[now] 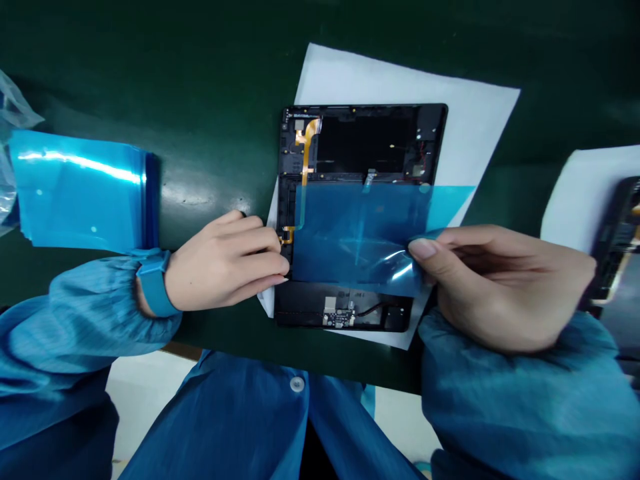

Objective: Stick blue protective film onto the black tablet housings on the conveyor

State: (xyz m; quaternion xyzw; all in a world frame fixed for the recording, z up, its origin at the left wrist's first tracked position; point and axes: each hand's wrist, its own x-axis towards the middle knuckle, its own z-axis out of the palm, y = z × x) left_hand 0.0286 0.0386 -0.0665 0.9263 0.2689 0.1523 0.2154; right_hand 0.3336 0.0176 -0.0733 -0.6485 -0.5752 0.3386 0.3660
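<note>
An opened tablet housing (345, 143) lies on a white sheet, its inside facing up. An orange flex cable (306, 160) runs down its left side, and a small circuit board (340, 317) shows near its lower edge. A sheet of clear blue film (350, 233) covers the middle of the housing and sticks out past its right edge. My right hand (500, 280) pinches this film at its lower right corner between thumb and finger. Curled at the housing's left edge, my left hand (230, 260) grips the rim; its fingertips are partly hidden.
A stack of blue film sheets (83, 193) lies at the left, beside a clear plastic bag (10, 153). Under the housing is a white sheet (400, 77) on the dark green table (210, 73). Another dark device (620, 247) sits on white material at the right edge.
</note>
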